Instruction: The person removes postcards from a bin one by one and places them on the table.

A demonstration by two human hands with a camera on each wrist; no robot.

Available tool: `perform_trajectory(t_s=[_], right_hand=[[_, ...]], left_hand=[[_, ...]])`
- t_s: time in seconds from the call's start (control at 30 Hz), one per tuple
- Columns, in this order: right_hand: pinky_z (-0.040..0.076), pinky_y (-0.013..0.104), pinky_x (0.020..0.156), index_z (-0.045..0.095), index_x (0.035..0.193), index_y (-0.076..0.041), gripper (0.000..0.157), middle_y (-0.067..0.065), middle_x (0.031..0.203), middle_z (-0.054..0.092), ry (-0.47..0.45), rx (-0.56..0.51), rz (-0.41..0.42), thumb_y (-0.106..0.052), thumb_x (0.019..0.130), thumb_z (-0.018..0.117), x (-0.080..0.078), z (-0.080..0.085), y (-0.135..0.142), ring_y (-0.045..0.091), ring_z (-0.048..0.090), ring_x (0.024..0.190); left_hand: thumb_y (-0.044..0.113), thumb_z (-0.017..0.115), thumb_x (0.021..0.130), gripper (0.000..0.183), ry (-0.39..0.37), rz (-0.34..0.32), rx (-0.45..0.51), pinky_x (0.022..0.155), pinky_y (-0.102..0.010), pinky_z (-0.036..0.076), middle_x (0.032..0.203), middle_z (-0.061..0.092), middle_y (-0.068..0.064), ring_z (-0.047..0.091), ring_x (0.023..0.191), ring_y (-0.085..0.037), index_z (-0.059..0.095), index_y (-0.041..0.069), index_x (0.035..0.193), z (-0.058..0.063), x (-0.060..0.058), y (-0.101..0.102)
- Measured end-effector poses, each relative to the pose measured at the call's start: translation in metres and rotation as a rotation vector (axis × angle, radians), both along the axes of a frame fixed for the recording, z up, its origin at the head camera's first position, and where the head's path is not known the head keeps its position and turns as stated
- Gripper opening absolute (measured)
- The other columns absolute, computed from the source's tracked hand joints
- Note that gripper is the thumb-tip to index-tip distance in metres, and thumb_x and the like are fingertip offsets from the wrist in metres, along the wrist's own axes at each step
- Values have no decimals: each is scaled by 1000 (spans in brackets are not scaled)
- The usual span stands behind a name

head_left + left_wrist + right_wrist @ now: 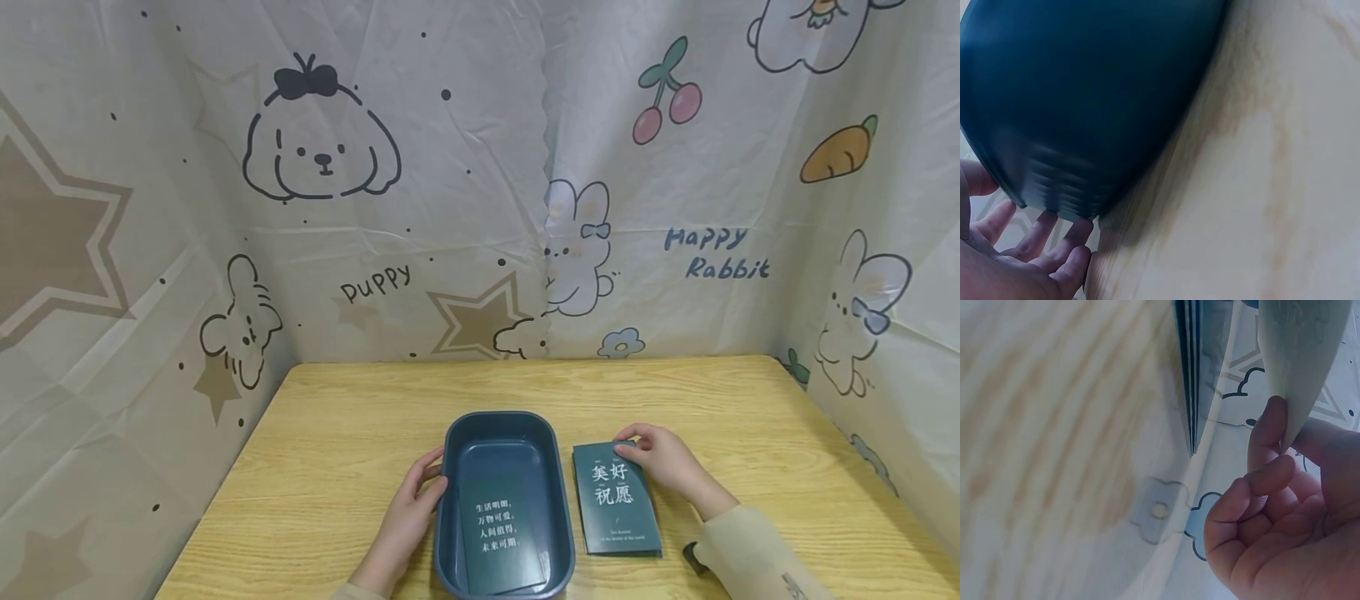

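A deep blue rectangular tray with rounded corners [558,492] stands at the table's front middle. One green card with white writing [502,567] lies inside it. My left hand [408,508] holds the tray's left side, thumb at the rim; in the left wrist view its fingertips [1079,231] meet the outer wall. To the right of the tray, my right hand [667,462] pinches the top right corner of a green greeting card [615,517] with large white characters. The right wrist view shows this card's pale underside [1300,356] raised apart from a stack of cards [1191,387] beneath.
The wooden table [360,417] carries the tray and cards. Pale cloth printed with cartoon animals [480,167] hangs behind and along both sides. A small black piece [696,558] shows beside the right sleeve cuff.
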State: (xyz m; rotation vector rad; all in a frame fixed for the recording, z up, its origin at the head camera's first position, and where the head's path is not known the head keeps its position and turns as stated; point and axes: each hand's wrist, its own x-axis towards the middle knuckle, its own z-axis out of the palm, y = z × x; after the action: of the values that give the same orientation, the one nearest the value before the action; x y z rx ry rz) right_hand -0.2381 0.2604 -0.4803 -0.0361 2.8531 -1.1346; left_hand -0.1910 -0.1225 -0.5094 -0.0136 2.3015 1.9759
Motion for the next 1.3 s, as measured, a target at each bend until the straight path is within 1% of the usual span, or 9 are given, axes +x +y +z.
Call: perform_trajectory(t_s=[0.1,0.23,0.37,0.47,0.57,0.77,0.87,1.13,1.3], right_hand=[[53,44,81,72,112,-9,18,5,97,73,4,15,-3,-21,98,70,-1,-1,0,19,63,87],[53,48,83,72,111,-10,18,6,96,69,9,45,1,-21,98,70,-2,-2,0,22,60,90],[49,40,74,72,111,-8,17,5,87,61,15,67,5,-20,98,71,-1,-4,-1,21,55,83],[40,32,64,71,110,-7,17,4,79,54,23,72,6,-18,97,71,-1,-5,-3,19,49,73],[38,30,61,71,109,-6,16,3,76,51,42,96,9,-17,97,71,0,-5,-6,18,46,69],[40,29,60,72,107,-6,15,1,75,55,59,148,12,-16,96,72,1,-6,-9,16,49,68],[41,30,62,73,106,-6,14,1,76,57,70,168,18,-16,95,73,2,-4,-11,16,50,69],[42,31,63,76,102,-5,15,4,85,56,138,257,30,-16,91,77,4,-1,-17,17,50,74],[47,33,66,76,102,-6,16,6,90,59,166,315,23,-18,91,78,4,-2,-19,18,52,76]], left_hand=[[23,51,109,49,1,0,-3,107,-52,51,149,51,-20,57,132,-36,42,15,156,1,0,0],[23,50,109,49,2,-1,-7,107,-53,51,148,52,-20,57,131,-36,42,15,156,1,0,0],[23,50,109,49,2,-3,-8,108,-53,50,148,52,-20,57,131,-36,42,15,156,2,1,0],[24,51,109,49,2,-2,-7,108,-53,50,148,52,-20,57,132,-37,42,14,156,1,1,0],[24,51,109,49,-1,1,-5,108,-53,50,148,52,-20,57,132,-37,42,15,156,1,1,1],[23,51,108,49,-4,11,-6,107,-52,51,148,52,-20,58,131,-36,43,15,156,1,0,1],[23,51,108,49,-2,12,-7,107,-52,51,148,52,-20,58,131,-36,43,15,156,1,0,1],[23,51,108,49,-9,13,-9,107,-52,51,148,52,-20,57,131,-36,43,16,156,1,1,2],[24,51,108,49,-12,16,-12,107,-53,51,149,52,-20,57,132,-37,43,16,156,2,1,2]])
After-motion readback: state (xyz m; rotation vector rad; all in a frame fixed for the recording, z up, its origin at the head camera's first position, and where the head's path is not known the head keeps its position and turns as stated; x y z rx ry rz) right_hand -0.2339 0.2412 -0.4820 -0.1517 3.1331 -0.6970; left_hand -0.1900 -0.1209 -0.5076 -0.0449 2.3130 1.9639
